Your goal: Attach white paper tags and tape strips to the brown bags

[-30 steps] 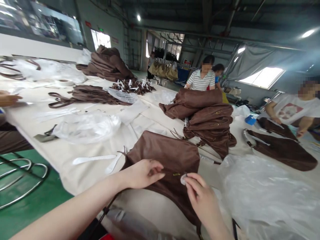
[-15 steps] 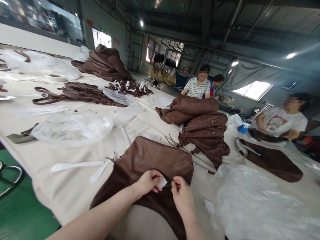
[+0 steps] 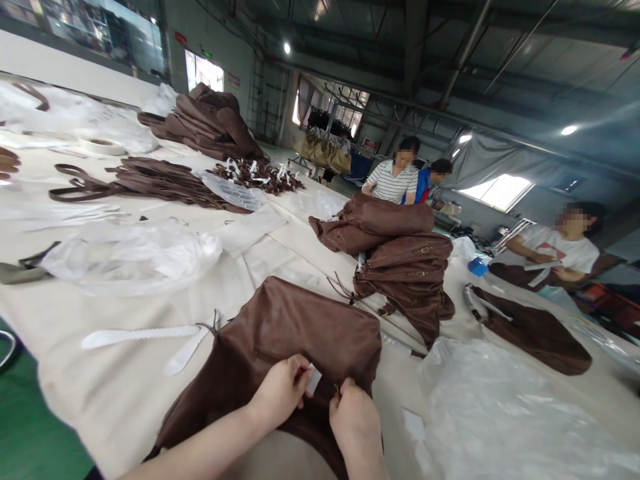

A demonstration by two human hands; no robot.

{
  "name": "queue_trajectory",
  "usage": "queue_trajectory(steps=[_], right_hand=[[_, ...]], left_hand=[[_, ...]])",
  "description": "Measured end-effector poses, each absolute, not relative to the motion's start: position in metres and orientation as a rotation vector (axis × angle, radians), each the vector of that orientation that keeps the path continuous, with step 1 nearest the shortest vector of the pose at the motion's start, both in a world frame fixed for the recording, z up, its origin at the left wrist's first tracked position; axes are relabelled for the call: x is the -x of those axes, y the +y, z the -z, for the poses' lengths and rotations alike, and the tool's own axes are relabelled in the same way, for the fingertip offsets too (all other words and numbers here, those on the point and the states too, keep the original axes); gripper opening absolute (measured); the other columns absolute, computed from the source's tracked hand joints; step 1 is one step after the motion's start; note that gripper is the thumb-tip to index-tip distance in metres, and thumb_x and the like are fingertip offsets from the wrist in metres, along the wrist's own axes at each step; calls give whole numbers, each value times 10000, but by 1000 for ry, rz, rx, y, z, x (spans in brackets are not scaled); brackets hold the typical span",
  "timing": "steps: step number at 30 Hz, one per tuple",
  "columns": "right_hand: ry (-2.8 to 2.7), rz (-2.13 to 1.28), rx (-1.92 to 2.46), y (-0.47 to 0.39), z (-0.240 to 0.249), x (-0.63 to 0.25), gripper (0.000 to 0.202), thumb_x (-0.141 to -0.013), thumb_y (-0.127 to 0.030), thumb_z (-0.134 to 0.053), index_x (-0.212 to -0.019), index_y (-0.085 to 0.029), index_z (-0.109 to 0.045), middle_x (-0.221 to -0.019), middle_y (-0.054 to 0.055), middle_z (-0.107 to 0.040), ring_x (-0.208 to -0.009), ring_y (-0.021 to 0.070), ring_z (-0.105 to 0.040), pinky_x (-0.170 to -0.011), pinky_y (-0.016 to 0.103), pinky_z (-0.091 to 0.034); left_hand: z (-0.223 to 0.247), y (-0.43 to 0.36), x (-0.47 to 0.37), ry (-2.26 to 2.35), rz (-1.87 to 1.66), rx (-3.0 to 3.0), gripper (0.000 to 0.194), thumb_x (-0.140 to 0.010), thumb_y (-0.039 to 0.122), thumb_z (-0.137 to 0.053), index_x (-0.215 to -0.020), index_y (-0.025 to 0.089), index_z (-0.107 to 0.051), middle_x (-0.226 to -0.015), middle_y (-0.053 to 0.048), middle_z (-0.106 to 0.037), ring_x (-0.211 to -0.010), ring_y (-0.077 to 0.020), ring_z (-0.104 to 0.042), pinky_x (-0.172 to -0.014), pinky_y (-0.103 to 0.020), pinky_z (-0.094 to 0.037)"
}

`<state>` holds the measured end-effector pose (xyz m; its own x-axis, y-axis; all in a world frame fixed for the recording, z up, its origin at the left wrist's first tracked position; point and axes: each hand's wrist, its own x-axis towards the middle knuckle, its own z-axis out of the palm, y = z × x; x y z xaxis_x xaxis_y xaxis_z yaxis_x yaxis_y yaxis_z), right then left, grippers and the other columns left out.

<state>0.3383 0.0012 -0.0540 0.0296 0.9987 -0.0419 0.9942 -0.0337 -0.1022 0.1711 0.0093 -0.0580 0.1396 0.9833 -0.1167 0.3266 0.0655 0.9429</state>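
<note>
A brown leather bag (image 3: 310, 320) lies on the cloth-covered table in front of me, its strap curving toward my body. Over its lower middle, my left hand (image 3: 285, 390) is closed with a small white paper (image 3: 313, 380) between its fingertips. Just right of the paper, my right hand (image 3: 354, 413) pinches a small metal zipper pull (image 3: 337, 389) on the bag. Two white strips (image 3: 143, 335) rest on the table to the left of the bag.
Stacked brown bags (image 3: 405, 253) stand beyond my bag. Clear plastic (image 3: 500, 407) lies to the right, more plastic (image 3: 135, 257) to the left. Brown straps (image 3: 165, 183) are bundled further back. Another bag (image 3: 535, 327) lies near a seated person (image 3: 555, 247) at the right.
My right hand has closed in on the zipper pull, its fingers now together there. The person at the right now holds up a pale strip. The view has shifted slightly.
</note>
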Motion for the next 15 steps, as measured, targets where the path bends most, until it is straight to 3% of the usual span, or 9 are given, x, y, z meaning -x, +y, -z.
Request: queue_trajectory(steps=[9, 15], right_hand=[[-2206, -362, 1792, 0, 51, -328, 180, -828, -155, -494, -678, -194, -584, -621, 24, -661, -582, 150, -608, -544, 232, -329], [-2096, -453, 1751, -3, 51, -329, 161, -805, -147, -477, -679, -201, -561, -615, 14, -642, -563, 146, -582, -544, 243, -312]], left_hand=[[78, 13, -172, 1411, -715, -1445, 226, -868, 286, -370, -752, 171, -526, -609, -12, -636, -457, -129, -599, -383, -179, -390], [67, 10, -169, 1408, -733, -1687, 209, -819, 240, -441, -721, 175, -614, -634, 3, -642, -519, -113, -596, -513, -189, -411]])
